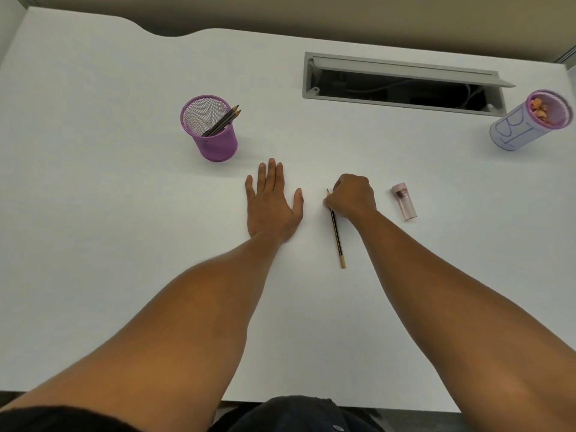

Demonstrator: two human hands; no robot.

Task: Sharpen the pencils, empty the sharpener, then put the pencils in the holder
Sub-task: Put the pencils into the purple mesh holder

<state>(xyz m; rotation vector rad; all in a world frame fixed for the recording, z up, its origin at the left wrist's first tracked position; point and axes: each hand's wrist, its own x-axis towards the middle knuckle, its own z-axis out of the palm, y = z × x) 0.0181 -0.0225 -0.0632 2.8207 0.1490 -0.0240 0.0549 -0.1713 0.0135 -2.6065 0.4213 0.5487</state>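
Observation:
A dark pencil point(336, 236) with a gold end lies on the white desk point(124, 229), its sharp tip pointing away from me. My right hand point(352, 194) is curled over its upper part, fingers closed on it. My left hand point(271, 201) rests flat on the desk, fingers spread, holding nothing. A purple mesh holder point(215, 141) stands behind my left hand with two sharpened pencils point(223, 121) leaning in it. A pink translucent sharpener point(404, 201) lies just right of my right hand.
A paper-wrapped purple cup point(530, 123) holding pencil shavings stands at the far right. An open grey cable hatch point(402, 82) is set into the desk at the back. The desk's near edge runs just above my lap.

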